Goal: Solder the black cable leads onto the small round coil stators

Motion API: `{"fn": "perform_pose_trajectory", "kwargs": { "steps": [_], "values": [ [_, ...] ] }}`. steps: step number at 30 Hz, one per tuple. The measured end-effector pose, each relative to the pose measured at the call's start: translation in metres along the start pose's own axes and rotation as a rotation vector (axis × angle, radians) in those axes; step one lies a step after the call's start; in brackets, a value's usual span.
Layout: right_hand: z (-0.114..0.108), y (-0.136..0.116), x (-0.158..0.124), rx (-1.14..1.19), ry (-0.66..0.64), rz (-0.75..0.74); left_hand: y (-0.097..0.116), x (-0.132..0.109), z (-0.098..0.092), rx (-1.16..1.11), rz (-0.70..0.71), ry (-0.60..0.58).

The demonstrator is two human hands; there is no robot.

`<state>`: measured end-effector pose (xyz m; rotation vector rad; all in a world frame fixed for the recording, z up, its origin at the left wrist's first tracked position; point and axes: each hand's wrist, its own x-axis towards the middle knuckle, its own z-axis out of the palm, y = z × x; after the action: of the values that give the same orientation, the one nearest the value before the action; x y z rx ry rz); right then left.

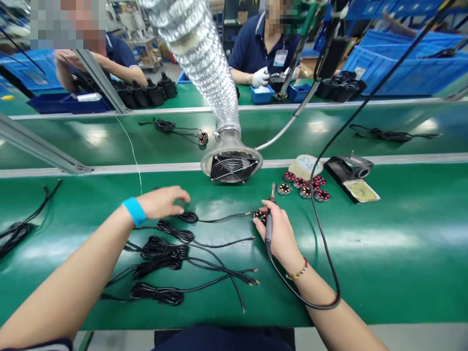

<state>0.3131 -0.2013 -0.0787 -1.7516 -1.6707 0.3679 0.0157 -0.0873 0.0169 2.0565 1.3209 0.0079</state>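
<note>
My right hand (281, 231) is closed around the grey handle of a soldering iron (269, 225), its tip pointing up and away from me. Its fingertips also touch a small round coil-wound motor part (260, 216), which they partly hide. A black cable (226, 218) runs from a coiled bundle to that part. Over the near end of this bundle (188, 217) hovers my left hand (164, 201), thumb and fingers apart; whether it touches the cable is unclear. Below lie several more coiled black cables (164, 251) with bare copper-coloured ends.
Several round motor parts (300, 183) lie beside a soldering iron stand (351, 170) with a yellow sponge (361, 190). A fan-fronted extraction duct (234, 168) hangs at centre. The iron's cord (331, 263) loops over my right forearm. Two people sit across the bench.
</note>
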Motion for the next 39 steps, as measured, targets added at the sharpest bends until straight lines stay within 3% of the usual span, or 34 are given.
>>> {"fn": "perform_pose_trajectory", "kwargs": {
  "steps": [2, 5, 10, 13, 16, 18, 22, 29, 35, 39],
  "values": [
    [0.000, 0.001, 0.000, -0.010, -0.003, 0.057, -0.026, -0.010, 0.011, 0.135, -0.062, 0.032],
    [0.007, 0.000, -0.001, 0.096, -0.023, 0.114, -0.060, -0.021, 0.018, 0.155, -0.094, 0.157],
    [0.019, -0.005, -0.003, 0.333, -0.052, -0.024, -0.100, -0.037, -0.013, 0.096, -0.196, 0.484],
    [0.017, -0.008, -0.002, 0.324, -0.045, -0.041, -0.107, -0.047, -0.031, 0.008, -0.240, 0.681],
    [0.011, -0.009, -0.001, 0.345, -0.014, -0.022, -0.089, -0.046, -0.027, -0.344, -0.255, 0.797],
    [0.009, -0.011, -0.002, 0.384, 0.011, -0.007, -0.065, -0.038, -0.012, -0.582, -0.256, 0.713],
    [0.008, -0.018, -0.006, 0.509, -0.031, -0.005, -0.009, -0.016, 0.032, -0.844, -0.205, 0.376],
    [0.007, -0.030, -0.015, 0.666, -0.171, -0.076, 0.066, 0.015, 0.087, -0.923, -0.042, -0.056],
    [0.007, -0.028, -0.013, 0.459, -0.123, -0.152, 0.089, 0.023, 0.103, -0.740, 0.056, -0.237],
    [-0.003, -0.015, -0.003, 0.305, -0.064, -0.142, 0.080, 0.028, 0.101, -0.543, 0.102, -0.213]
  ]
}}
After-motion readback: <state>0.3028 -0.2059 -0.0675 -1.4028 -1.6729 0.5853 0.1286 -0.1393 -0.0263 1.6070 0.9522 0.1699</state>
